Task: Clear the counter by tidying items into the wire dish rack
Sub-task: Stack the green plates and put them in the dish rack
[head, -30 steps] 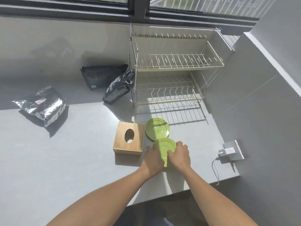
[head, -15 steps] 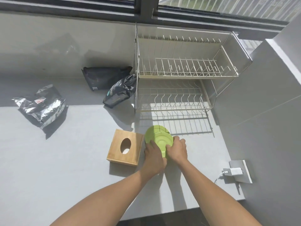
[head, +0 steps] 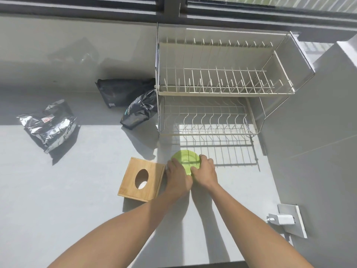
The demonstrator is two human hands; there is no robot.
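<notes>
On the grey counter, just in front of the wire dish rack, the left hand and right hand close around the green plates, fingers curled over opposite rims; whether one plate or a stack, I cannot tell; a wooden tissue box sits just beside the left hand; two black bags lean by the rack's left side; a crumpled silver foil bag lies well apart; both rack tiers stand bare.

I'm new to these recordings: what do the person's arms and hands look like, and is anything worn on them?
Both forearms are bare up to the frame edge: no sleeves show. The left hand and right hand wear no gloves; no watch, ring or bracelet is visible.
</notes>
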